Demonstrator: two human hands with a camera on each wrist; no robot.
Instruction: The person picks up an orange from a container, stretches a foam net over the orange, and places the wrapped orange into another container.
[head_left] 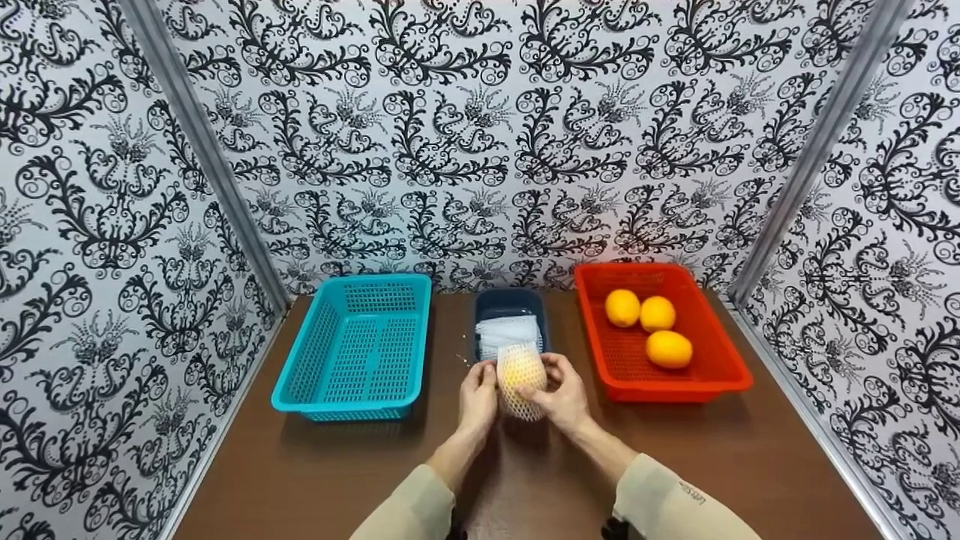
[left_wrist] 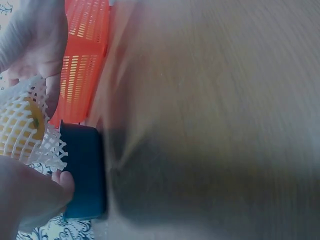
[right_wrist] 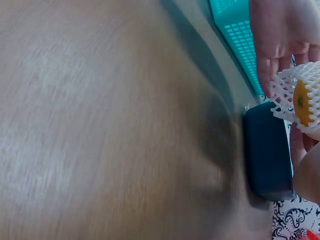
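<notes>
An orange (head_left: 517,371) sits inside a white foam net sleeve (head_left: 523,409), held up between both hands over the near end of a small dark blue bin. My left hand (head_left: 477,397) pinches the sleeve's edge from the left with thumb and fingers. On the other side, my right hand (head_left: 566,397) grips the sleeved orange, thumb across its front. The right wrist view shows the orange's stem end (right_wrist: 301,101) through the sleeve's open mouth. More white foam sleeves (head_left: 510,330) lie in the dark blue bin (head_left: 484,302).
A turquoise perforated basket (head_left: 367,405) stands on the left of the brown table (head_left: 360,465). On the right, a red basket (head_left: 675,391) contains three oranges (head_left: 669,349). Patterned walls (head_left: 480,135) enclose the table at the back and sides.
</notes>
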